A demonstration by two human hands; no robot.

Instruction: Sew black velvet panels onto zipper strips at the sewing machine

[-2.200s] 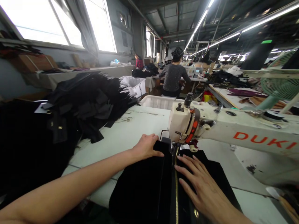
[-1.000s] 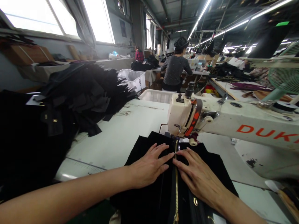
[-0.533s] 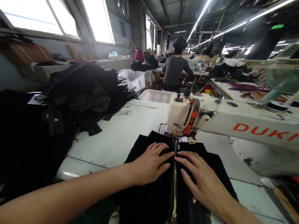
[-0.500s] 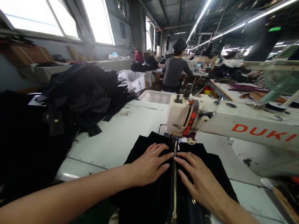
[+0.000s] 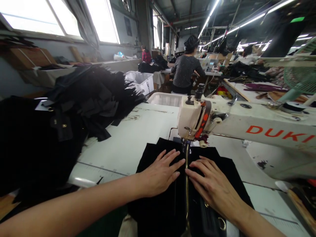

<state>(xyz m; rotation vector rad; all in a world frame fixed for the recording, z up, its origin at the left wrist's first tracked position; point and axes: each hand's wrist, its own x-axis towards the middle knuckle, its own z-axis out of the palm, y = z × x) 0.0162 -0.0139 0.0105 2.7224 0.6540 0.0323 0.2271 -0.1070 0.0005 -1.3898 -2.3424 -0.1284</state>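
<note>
Black fabric (image 5: pixel 158 204) lies under the head of a sewing machine (image 5: pixel 190 120). A gold-toothed zipper (image 5: pixel 187 184) runs down its middle, its far end beneath the presser foot (image 5: pixel 186 144). My left hand (image 5: pixel 160 174) rests on the cloth left of the zipper, fingers stretched out and palm down. On the other side, my right hand (image 5: pixel 212 181) lies with its fingers extended, the index fingertip at the zipper's edge. A gold ring (image 5: pixel 222 223) and black strap show below my right wrist. The zipper's near end is blurred.
A large heap of black fabric pieces (image 5: pixel 93 95) covers the table's left side. Behind the machine stands a white plastic bin (image 5: pixel 165 98). A co-worker (image 5: pixel 186 70) sits farther back. At the right are a green fan (image 5: pixel 298 75) and a thread spool (image 5: pixel 293 107).
The view has shifted slightly. My right hand's fingers have drawn closer together and sit a little nearer me along the zipper. My left hand stays flat on the cloth.
</note>
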